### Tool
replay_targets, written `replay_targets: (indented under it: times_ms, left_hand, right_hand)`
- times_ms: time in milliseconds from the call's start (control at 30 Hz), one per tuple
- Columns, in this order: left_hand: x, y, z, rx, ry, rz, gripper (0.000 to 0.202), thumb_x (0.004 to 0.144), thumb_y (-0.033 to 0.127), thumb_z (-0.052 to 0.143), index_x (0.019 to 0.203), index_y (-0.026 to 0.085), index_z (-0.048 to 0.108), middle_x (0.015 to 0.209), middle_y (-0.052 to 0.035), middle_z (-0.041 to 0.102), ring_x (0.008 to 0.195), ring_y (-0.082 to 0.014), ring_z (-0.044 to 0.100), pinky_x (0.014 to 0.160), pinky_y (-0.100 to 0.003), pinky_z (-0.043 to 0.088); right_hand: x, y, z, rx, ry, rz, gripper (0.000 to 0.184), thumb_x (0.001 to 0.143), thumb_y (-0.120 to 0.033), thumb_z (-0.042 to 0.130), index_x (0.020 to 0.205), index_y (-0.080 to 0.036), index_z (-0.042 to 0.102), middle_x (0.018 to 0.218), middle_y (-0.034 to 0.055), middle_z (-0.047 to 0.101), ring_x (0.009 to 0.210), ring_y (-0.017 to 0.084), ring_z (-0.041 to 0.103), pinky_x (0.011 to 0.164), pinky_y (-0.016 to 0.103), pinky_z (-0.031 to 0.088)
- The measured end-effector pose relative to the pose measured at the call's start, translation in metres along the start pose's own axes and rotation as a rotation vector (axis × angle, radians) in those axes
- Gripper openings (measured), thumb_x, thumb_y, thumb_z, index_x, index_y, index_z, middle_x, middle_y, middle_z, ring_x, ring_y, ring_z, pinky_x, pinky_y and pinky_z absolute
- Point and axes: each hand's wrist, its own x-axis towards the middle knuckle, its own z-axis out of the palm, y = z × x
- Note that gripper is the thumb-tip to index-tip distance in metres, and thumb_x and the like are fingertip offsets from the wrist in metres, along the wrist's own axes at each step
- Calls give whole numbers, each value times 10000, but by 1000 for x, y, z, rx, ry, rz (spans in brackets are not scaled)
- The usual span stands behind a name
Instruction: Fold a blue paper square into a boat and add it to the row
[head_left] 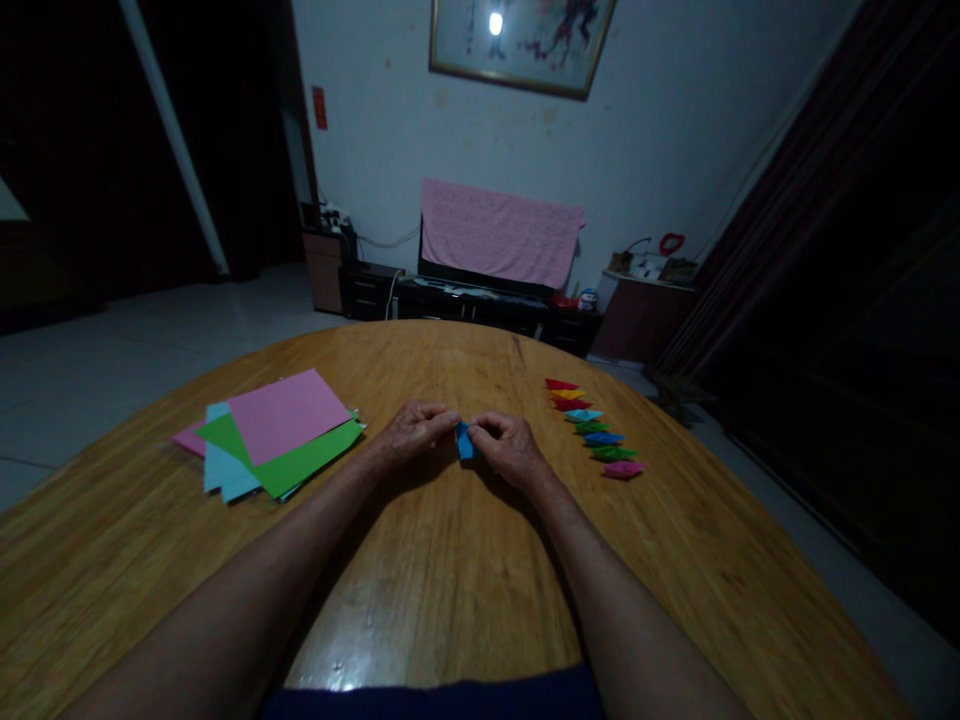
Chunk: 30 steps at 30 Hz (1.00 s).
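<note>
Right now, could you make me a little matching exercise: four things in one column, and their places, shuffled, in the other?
1. Small blue paper
2. Loose paper sheets
3. Row of folded papers
4. Pink cloth

A. On the table, right of the right hand
B. Below the framed picture
C. Held between both hands
D. On the table, left of the left hand

Pairs: 1-C, 2-D, 3-A, 4-B

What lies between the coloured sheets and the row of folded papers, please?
The head view shows the left hand and right hand, holding a small blue paper.
</note>
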Motion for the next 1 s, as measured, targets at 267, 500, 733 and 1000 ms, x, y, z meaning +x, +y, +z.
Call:
replay_targets:
  times_ms: [267,500,733,1000]
  left_hand:
    - [2,2,0,-33,6,-40,226,671,364,721,739,159,651,640,-18,600,588,-123,556,519,-230,421]
    - [0,-3,5,-126,43,-42,178,714,335,669,705,163,626,603,-5,571,543,-111,539,487,-224,396]
    - [3,-3,-2,-59,26,-29,198,716,344,661,708,149,625,560,12,531,504,-90,493,466,-211,364]
    - [-2,2,2,-121,67,-22,169,723,332,652,709,167,620,581,13,545,531,-90,503,477,-196,374]
  right_hand:
    - [0,1,1,36,9,4,206,791,-315,569,721,-155,680,654,9,627,602,123,567,520,208,450]
    - [0,0,4,114,-16,57,204,779,-326,587,731,-151,681,649,10,623,576,113,569,490,203,472]
    - [-4,-5,2,205,-60,108,224,767,-370,632,799,-155,685,677,6,648,577,125,605,519,231,497]
    - [-2,3,0,109,-33,49,182,773,-330,618,822,-173,697,727,22,672,636,136,609,546,221,462]
